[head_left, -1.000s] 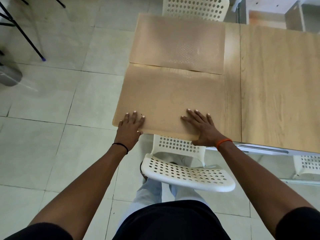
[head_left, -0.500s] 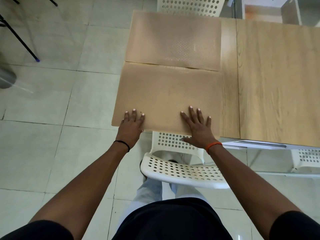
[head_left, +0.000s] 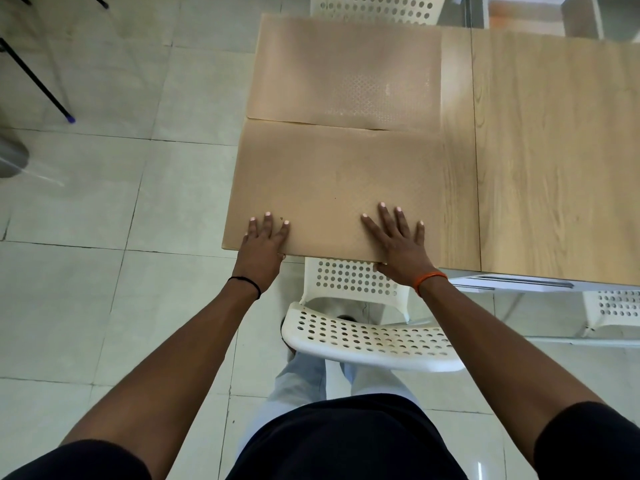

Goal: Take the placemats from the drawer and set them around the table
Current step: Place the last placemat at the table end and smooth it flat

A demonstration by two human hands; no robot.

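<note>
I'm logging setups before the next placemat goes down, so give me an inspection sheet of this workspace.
Surface: wooden table, bare wood right of the mats.
Job's things: near placemat and far placemat lie flat, edge to edge, at the table's left end.
Clutter: nothing seen.
Hands: left hand and right hand press flat on the near placemat's front edge.
Cables: nothing seen.
Surroundings: white perforated chair below the table edge, another chair beyond the far mat, tiled floor.
</note>
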